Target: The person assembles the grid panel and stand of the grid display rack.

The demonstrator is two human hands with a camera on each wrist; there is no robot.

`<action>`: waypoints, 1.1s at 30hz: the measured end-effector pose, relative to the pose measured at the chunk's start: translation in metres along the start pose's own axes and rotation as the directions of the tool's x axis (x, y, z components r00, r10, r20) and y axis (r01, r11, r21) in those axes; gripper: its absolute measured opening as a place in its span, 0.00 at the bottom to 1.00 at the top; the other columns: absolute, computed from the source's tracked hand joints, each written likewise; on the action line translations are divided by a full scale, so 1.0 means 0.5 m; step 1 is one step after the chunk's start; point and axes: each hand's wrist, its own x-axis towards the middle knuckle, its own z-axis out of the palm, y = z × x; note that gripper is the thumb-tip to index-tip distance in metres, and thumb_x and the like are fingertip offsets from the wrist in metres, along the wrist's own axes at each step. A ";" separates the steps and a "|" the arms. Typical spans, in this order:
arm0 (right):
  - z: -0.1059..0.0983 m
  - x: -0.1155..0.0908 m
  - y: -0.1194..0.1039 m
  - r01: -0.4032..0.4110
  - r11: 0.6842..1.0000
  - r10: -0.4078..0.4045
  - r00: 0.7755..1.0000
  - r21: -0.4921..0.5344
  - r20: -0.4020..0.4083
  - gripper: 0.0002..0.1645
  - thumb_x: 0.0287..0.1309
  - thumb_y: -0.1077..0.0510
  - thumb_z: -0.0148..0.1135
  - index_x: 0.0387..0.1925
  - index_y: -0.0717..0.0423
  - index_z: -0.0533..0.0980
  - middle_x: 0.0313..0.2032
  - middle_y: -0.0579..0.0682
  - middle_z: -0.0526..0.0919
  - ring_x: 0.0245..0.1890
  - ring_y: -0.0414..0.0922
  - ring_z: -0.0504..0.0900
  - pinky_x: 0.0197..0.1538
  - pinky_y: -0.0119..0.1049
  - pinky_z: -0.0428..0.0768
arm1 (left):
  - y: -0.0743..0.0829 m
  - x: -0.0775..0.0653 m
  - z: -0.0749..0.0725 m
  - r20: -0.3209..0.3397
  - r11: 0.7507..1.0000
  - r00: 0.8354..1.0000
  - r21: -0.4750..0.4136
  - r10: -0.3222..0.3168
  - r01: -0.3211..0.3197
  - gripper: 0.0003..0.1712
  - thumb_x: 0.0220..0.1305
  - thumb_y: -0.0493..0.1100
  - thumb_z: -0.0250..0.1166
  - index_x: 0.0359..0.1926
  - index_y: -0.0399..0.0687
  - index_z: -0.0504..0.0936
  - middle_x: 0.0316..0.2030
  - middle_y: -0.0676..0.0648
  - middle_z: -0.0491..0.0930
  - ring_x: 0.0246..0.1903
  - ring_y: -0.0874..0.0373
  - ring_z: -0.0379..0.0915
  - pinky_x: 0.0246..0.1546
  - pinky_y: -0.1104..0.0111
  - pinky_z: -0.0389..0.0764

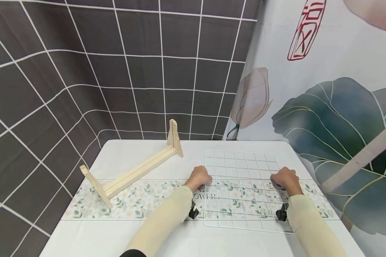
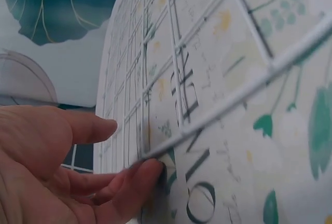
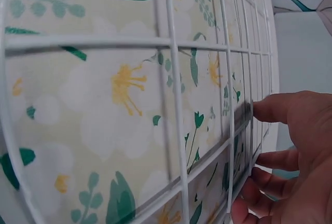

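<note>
A white wire grid panel (image 1: 204,200) lies low over the white table, between the two hands. At its left edge the left hand (image 1: 198,176) holds the rim. In the left wrist view, that hand's fingers (image 2: 148,175) curl under the edge wire, the thumb above. The right hand (image 1: 286,178) grips the opposite edge. Seen from the right wrist, its thumb (image 3: 272,109) is on the wires of the grid panel (image 3: 104,41), and the other fingers bend around the side wire.
On the left of the table lies a pale wooden stand (image 1: 141,167), a long bar with an upright board at each end. A flowered runner (image 1: 132,198) crosses the white tabletop (image 1: 93,235). Behind hang a dark gridded curtain (image 1: 144,75) and a leaf-printed cloth (image 1: 328,117).
</note>
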 end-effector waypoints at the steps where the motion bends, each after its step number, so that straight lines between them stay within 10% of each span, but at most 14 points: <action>1: 0.001 0.000 0.000 -0.005 1.000 0.005 1.000 0.008 -0.003 0.36 0.61 0.50 0.58 0.54 0.82 0.69 0.44 0.75 0.69 0.42 0.64 0.74 0.47 0.58 0.79 | 0.002 0.001 0.001 -0.002 1.000 1.000 0.000 -0.005 0.005 0.09 0.58 0.38 0.66 0.26 0.36 0.80 0.13 0.47 0.70 0.11 0.59 0.67 0.08 0.73 0.67; 13: -0.014 -0.003 0.013 0.005 0.996 -0.008 0.999 0.088 0.036 0.36 0.61 0.48 0.62 0.53 0.79 0.70 0.37 0.67 0.78 0.35 0.56 0.78 0.39 0.48 0.80 | 0.020 0.009 0.008 0.068 0.986 0.995 -0.149 -0.067 0.076 0.17 0.58 0.45 0.69 0.39 0.33 0.82 0.34 0.37 0.77 0.26 0.52 0.75 0.23 0.67 0.79; 23: -0.013 0.000 0.008 0.038 0.996 -0.040 0.999 0.077 0.022 0.43 0.59 0.46 0.63 0.57 0.82 0.66 0.41 0.71 0.78 0.35 0.57 0.78 0.41 0.51 0.81 | 0.017 0.014 -0.011 0.070 0.945 0.983 -0.273 -0.169 0.182 0.27 0.56 0.44 0.68 0.53 0.30 0.79 0.54 0.32 0.74 0.57 0.40 0.69 0.65 0.48 0.72; 33: -0.032 0.000 -0.004 0.036 0.997 -0.037 0.999 0.074 0.015 0.47 0.63 0.44 0.62 0.63 0.81 0.61 0.50 0.76 0.75 0.43 0.61 0.76 0.49 0.59 0.80 | 0.017 0.009 -0.022 0.030 0.953 0.995 -0.283 -0.098 0.103 0.25 0.57 0.41 0.69 0.51 0.27 0.77 0.42 0.37 0.78 0.42 0.47 0.78 0.52 0.54 0.84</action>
